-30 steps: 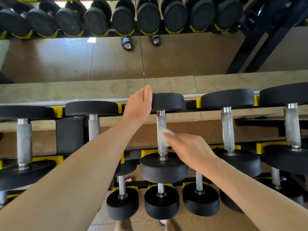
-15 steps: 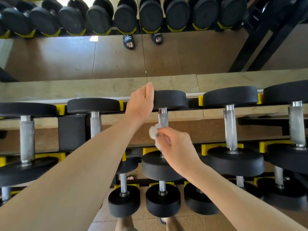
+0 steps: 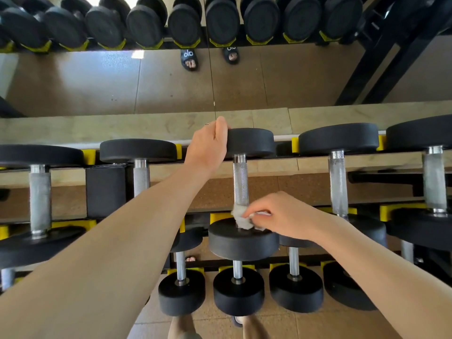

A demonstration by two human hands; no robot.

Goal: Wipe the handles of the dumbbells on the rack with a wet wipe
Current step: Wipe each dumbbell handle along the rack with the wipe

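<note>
On the lower shelf, nearest the camera, short dumbbells (image 3: 238,291) are seen end-on in yellow cradles. Above them, the right hand (image 3: 285,216) is held at the near end of the handle (image 3: 240,183) of the middle dumbbell (image 3: 243,192) on the upper rack (image 3: 105,189). A crumpled wipe (image 3: 241,219) is pinched between the thumb and the curled fingers (image 3: 256,209), and is pressed against the handle just where it meets the near weight (image 3: 243,242); the wipe lies at the fingertips, on their left side. Whether it is wrapped fully round the bar cannot be told. The rest of the knurled handle is left bare. Farther off, the left hand (image 3: 208,148) is laid on the far weight (image 3: 250,142), its left edge being gripped with the thumb on top and the fingers curled over the far side, mostly hidden. Neighbouring dumbbells are set to either side. Beyond, a mirror (image 3: 171,81) is seen.
</note>
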